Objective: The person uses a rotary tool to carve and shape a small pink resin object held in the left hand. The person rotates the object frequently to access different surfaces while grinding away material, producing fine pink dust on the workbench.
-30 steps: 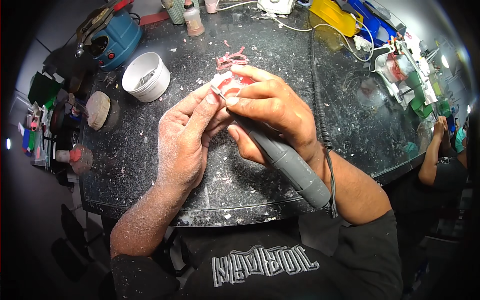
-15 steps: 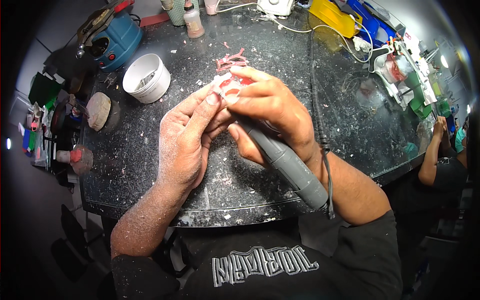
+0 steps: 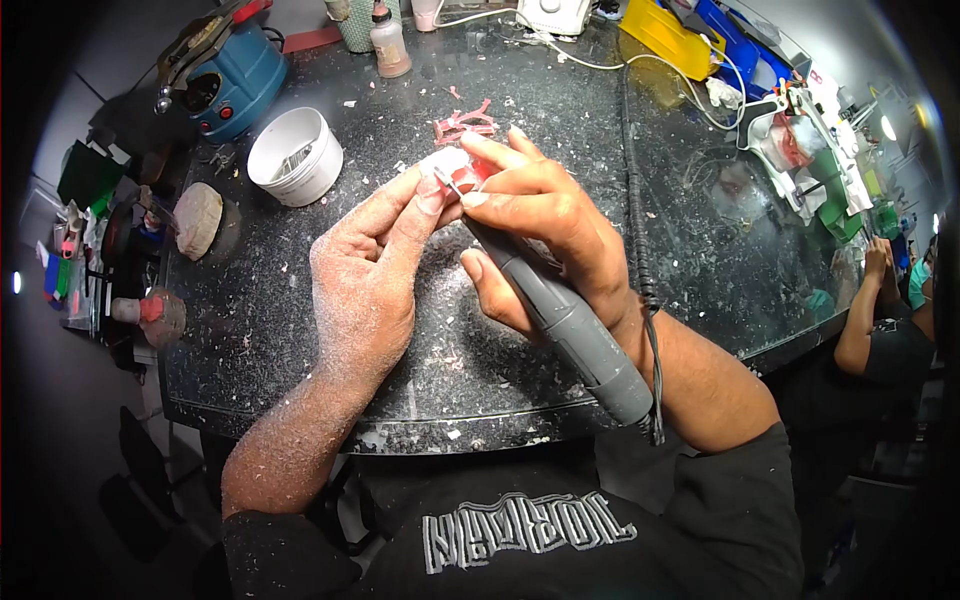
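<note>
Two dusty hands meet over a dark speckled worktable [image 3: 300,340]. The left hand [image 3: 365,270] pinches a small pink and white piece [image 3: 455,168] between thumb and fingertips, holding it just above the tabletop near the middle. The right hand [image 3: 545,225] is wrapped around a grey handheld grinder [image 3: 570,325], with its tip against the piece and its black cord [image 3: 640,250] running away across the table. Pink scraps [image 3: 462,125] lie just beyond the piece. A white round tub [image 3: 295,155] sits to the left, near a blue machine [image 3: 225,70].
</note>
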A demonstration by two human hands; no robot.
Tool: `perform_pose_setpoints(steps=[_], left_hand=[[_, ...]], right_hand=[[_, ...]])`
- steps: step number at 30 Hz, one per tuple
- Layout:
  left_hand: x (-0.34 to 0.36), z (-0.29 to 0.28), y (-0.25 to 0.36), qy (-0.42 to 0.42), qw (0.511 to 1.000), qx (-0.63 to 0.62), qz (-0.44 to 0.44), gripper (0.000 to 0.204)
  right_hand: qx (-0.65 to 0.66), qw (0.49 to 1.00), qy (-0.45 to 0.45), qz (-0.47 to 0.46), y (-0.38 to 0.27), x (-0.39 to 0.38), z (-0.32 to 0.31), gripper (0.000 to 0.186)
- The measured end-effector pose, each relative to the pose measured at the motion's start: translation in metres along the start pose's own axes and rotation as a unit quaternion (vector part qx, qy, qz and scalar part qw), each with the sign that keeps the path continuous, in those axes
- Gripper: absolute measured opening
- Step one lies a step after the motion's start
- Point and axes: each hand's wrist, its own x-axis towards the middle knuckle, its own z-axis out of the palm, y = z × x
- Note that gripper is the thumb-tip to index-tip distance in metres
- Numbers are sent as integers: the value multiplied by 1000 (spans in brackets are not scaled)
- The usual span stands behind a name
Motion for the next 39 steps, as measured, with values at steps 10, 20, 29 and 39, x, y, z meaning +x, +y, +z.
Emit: perform_pose_setpoints(steps=[10,20,29,39], left_hand=[[0,-5,3,19,996,85,31,28],[-2,-8,6,51,984,157,67,21],[0,-10,-1,61,966,208,144,20],[2,-14,-3,76,933,285,207,20]], right_hand=[[-4,999,-31,-17,1,2,-5,43],[3,1000,-7,0,-1,1,-2,43],[6,1000,0,14,-3,0,1,43],[12,1000,-2,12,-3,0,0,42]])
